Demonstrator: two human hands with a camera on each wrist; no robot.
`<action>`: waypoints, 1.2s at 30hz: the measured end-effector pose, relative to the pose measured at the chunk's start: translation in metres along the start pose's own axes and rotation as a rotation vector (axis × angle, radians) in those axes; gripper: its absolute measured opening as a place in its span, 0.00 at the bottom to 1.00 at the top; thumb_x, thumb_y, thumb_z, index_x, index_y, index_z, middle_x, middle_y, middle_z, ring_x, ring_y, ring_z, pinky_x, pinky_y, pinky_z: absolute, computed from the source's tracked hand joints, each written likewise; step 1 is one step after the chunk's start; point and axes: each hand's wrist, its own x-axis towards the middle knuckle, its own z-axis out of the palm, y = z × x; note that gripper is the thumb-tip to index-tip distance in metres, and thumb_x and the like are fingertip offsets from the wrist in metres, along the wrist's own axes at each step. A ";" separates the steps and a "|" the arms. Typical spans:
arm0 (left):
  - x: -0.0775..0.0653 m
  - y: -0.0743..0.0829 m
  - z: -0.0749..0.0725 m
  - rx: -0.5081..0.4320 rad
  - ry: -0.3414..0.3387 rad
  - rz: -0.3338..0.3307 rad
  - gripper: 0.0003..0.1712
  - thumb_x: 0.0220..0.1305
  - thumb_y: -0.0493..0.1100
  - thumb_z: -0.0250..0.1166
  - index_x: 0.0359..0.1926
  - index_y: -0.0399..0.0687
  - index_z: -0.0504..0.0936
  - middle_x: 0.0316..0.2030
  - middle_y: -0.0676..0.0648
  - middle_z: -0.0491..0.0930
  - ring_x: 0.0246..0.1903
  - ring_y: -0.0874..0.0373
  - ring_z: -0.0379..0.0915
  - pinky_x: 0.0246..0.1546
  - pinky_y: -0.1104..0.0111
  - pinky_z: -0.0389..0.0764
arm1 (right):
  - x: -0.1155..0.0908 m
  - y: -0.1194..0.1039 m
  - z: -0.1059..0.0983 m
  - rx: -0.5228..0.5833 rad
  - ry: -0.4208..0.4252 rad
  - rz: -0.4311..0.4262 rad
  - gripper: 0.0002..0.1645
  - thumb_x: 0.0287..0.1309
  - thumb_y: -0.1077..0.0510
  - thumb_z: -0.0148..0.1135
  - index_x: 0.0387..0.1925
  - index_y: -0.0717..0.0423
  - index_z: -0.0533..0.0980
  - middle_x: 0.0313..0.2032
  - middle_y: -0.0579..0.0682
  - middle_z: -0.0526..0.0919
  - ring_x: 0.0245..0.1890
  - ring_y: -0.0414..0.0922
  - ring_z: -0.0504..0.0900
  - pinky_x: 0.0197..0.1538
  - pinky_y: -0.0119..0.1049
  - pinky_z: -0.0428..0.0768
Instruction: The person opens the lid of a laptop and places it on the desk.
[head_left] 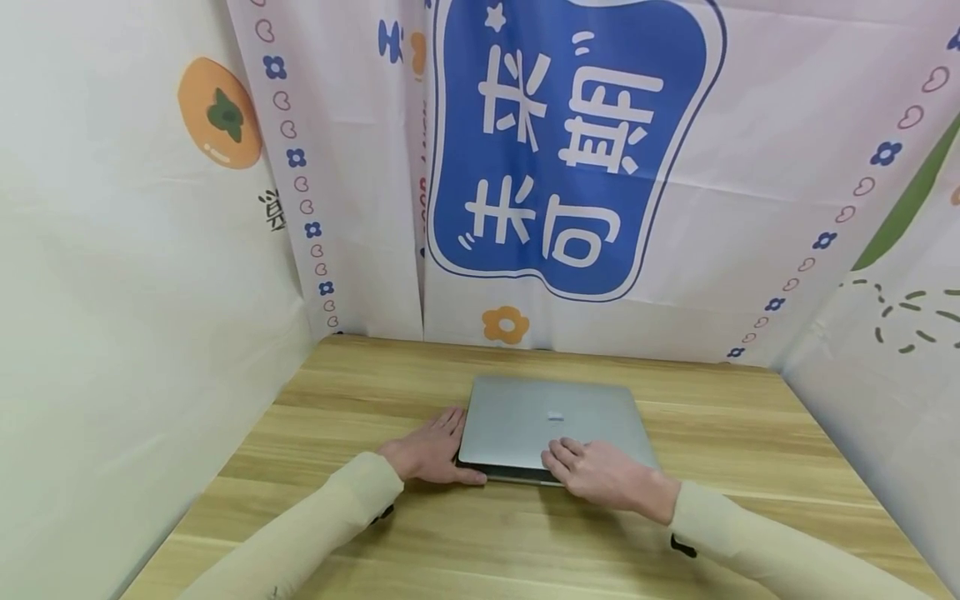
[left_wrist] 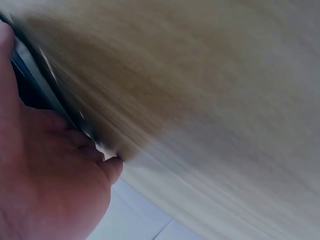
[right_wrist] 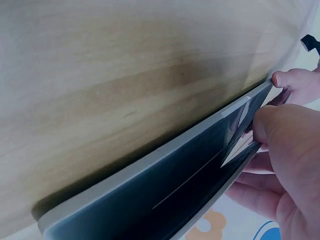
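A silver laptop [head_left: 517, 417] lies on the wooden table, its lid raised slightly from the base at the front edge. My right hand [head_left: 611, 477] pinches that front lid edge, fingers on top. In the right wrist view the thumb of my right hand [right_wrist: 295, 155] is under the lid, and the dark gap of the laptop [right_wrist: 145, 182] shows. My left hand [head_left: 431, 450] lies along the laptop's left side, fingers extended and thumb by the front left corner. The left wrist view has the left hand [left_wrist: 55, 175] against the laptop's edge; most of the laptop is out of frame there.
The wooden tabletop [head_left: 465, 550] reaches around the laptop on all sides. Behind it hangs a printed cloth [head_left: 360, 250] with a blue sign pattern. White cloth walls [head_left: 112, 317] stand at the left and right.
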 end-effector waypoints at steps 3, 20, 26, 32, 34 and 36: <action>-0.001 0.000 -0.001 -0.012 0.002 0.004 0.73 0.50 0.88 0.46 0.77 0.38 0.40 0.78 0.39 0.37 0.78 0.47 0.32 0.77 0.56 0.49 | -0.001 0.002 -0.001 0.001 0.005 0.000 0.19 0.71 0.62 0.45 0.57 0.58 0.76 0.50 0.53 0.86 0.47 0.45 0.86 0.35 0.32 0.86; -0.002 0.005 -0.005 -0.014 0.010 0.034 0.72 0.50 0.87 0.47 0.77 0.38 0.41 0.78 0.37 0.36 0.78 0.45 0.32 0.77 0.56 0.51 | -0.003 0.013 -0.008 0.008 0.040 0.030 0.23 0.56 0.61 0.65 0.55 0.58 0.79 0.49 0.53 0.87 0.46 0.45 0.88 0.34 0.32 0.86; -0.002 0.002 -0.004 -0.021 0.018 0.046 0.72 0.50 0.87 0.47 0.77 0.38 0.41 0.78 0.36 0.37 0.78 0.44 0.32 0.76 0.56 0.52 | -0.001 0.014 -0.011 -0.006 0.013 0.015 0.23 0.59 0.60 0.63 0.56 0.58 0.78 0.50 0.53 0.87 0.46 0.45 0.88 0.33 0.31 0.86; -0.003 0.001 -0.005 -0.026 0.013 0.045 0.71 0.51 0.86 0.48 0.77 0.39 0.40 0.78 0.37 0.36 0.78 0.44 0.32 0.77 0.56 0.51 | 0.002 0.015 -0.015 0.002 -0.017 0.012 0.22 0.60 0.61 0.63 0.57 0.58 0.78 0.50 0.54 0.86 0.47 0.46 0.87 0.35 0.32 0.86; -0.004 0.001 -0.005 -0.026 0.014 0.049 0.71 0.51 0.86 0.48 0.77 0.39 0.40 0.78 0.37 0.36 0.78 0.44 0.32 0.77 0.56 0.51 | 0.003 0.015 -0.016 0.006 -0.024 0.012 0.22 0.60 0.61 0.63 0.57 0.58 0.78 0.50 0.54 0.86 0.47 0.46 0.88 0.35 0.32 0.86; -0.004 0.002 -0.005 -0.026 0.016 0.052 0.70 0.52 0.85 0.49 0.77 0.40 0.40 0.78 0.36 0.36 0.78 0.43 0.32 0.77 0.55 0.51 | 0.003 0.015 -0.017 0.009 -0.035 0.014 0.22 0.60 0.61 0.63 0.57 0.58 0.78 0.50 0.54 0.86 0.47 0.46 0.88 0.35 0.32 0.86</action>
